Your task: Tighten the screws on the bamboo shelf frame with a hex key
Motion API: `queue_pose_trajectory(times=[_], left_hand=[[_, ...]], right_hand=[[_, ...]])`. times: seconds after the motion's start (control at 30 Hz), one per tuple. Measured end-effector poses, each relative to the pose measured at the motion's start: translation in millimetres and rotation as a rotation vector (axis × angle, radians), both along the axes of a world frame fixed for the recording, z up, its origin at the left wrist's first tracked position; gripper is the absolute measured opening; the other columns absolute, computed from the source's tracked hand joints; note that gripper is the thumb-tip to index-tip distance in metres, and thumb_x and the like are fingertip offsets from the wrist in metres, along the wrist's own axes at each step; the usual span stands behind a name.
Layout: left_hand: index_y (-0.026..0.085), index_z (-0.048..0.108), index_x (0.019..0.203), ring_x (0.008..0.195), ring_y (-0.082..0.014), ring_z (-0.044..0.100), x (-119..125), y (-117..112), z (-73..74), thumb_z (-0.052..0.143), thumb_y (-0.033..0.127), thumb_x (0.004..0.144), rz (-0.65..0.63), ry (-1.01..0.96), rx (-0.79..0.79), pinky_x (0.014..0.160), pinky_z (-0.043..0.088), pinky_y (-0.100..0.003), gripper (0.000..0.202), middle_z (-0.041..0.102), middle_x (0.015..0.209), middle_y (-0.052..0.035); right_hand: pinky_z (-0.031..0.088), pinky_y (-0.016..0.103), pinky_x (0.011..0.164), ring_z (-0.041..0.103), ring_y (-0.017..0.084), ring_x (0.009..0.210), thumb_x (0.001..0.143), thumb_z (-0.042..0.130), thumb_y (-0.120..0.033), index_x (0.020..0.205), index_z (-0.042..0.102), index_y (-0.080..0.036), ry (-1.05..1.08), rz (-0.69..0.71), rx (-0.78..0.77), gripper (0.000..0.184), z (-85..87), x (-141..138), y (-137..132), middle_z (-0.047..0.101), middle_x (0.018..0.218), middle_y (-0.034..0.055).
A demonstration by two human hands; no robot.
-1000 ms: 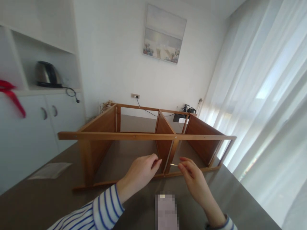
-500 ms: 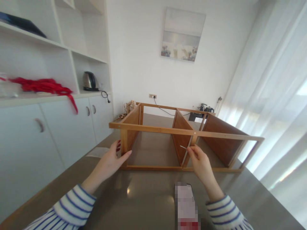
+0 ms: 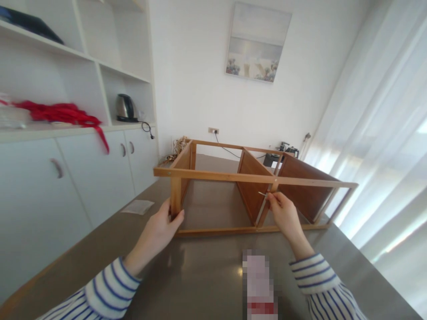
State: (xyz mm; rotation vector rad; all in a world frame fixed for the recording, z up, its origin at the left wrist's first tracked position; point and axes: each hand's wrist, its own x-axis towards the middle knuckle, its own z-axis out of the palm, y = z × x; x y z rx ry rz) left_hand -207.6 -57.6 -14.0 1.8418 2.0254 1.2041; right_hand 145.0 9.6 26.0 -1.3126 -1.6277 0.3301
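Note:
A wooden shelf frame (image 3: 233, 177) lies on its side on a dark table (image 3: 207, 275), with two open bays and a middle divider. My left hand (image 3: 160, 229) grips the frame's near left upright, fingers wrapped round it. My right hand (image 3: 283, 215) is pinched on a thin metal pin-like tool (image 3: 263, 194), held right by the screw joint where the middle divider meets the top rail. Both sleeves are white with blue stripes.
A small clear plastic bag (image 3: 137, 206) lies on the table left of the frame. White cabinets (image 3: 66, 178) with a kettle (image 3: 124, 108) and red cloth (image 3: 60, 112) stand at the left. A blurred object (image 3: 258, 282) sits near the front edge. Curtains (image 3: 383, 133) hang at the right.
My left hand went from the middle of the frame to its left upright and closed on it. My right hand rose with the thin tool toward the top rail joint. The view swung left.

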Motion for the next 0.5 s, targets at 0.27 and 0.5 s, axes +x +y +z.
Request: queue_pose_trajectory(times=[0.27,0.5], left_hand=[[0.016,0.039,0.118,0.089,-0.0287,0.068,54.1,-21.0,8.4,0.045,0.050,0.084,0.048,0.074,-0.099,0.073,0.050,-0.036,0.049,0.068,0.099,-0.0132],[0.016,0.043,0.104,0.079,-0.0282,0.068,82.6,-31.1,16.7,0.044,0.051,0.084,-0.026,0.230,-0.150,0.067,0.049,-0.035,0.040,0.066,0.094,-0.0148]], right_hand=[[0.043,0.029,0.061,0.056,0.017,0.065,0.084,0.044,-0.059,0.087,0.065,-0.014,0.012,-0.043,0.007,0.049,-3.3,35.5,25.1,0.066,0.074,0.0077],[0.042,0.031,0.059,0.054,0.018,0.061,0.083,0.043,-0.058,0.080,0.064,-0.015,-0.063,-0.114,0.033,0.048,1.4,56.3,23.7,0.063,0.065,0.0058]])
